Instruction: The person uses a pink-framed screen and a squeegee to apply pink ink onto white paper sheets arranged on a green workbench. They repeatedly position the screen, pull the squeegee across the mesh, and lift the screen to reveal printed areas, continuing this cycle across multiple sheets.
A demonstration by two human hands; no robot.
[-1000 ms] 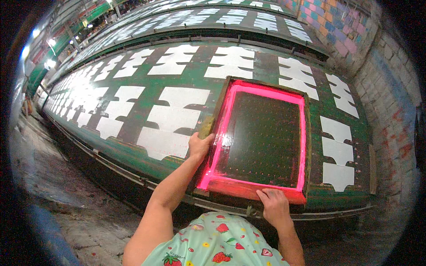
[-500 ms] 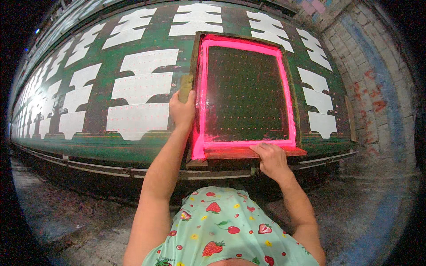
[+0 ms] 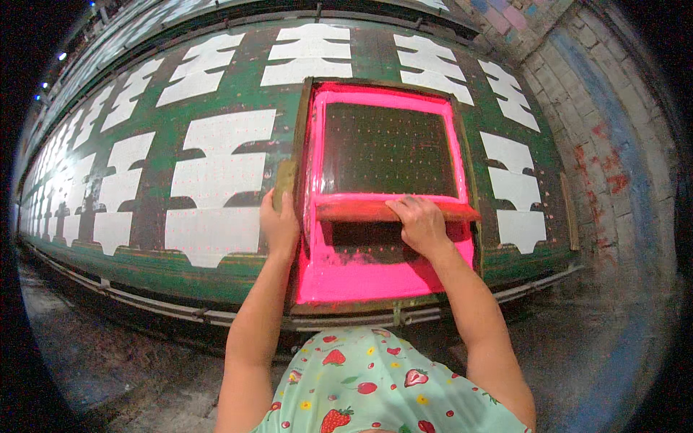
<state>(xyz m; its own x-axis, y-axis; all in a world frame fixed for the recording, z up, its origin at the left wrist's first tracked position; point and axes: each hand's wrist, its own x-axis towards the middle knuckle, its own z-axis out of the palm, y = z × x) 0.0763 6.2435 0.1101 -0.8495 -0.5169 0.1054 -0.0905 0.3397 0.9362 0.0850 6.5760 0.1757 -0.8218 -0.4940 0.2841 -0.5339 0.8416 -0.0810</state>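
Note:
A screen-printing frame (image 3: pixel 300 144) with a dark mesh (image 3: pixel 390 148) lies on the green table before me. Pink ink (image 3: pixel 368 285) borders the mesh and spreads across its near end. My right hand (image 3: pixel 422 225) is closed over a red-stained squeegee (image 3: pixel 354 211), which spans the frame crosswise around its middle. A pink line of ink runs along the squeegee's far side. At the frame's left side, my left hand (image 3: pixel 280 225) is wrapped around a yellowish wooden handle (image 3: pixel 286 177); its join to the frame cannot be made out.
White cut pieces (image 3: pixel 220 162) lie in rows on the green table (image 3: pixel 281 105), left, right and beyond the frame. A metal rail (image 3: pixel 202 312) follows the table's near edge. A block wall (image 3: pixel 603 144) stands at the right.
My right hand has pushed the squeegee away from me, from the frame's near end to about its middle. Pink ink now shows behind it. The whole view has shifted; my left hand keeps its hold.

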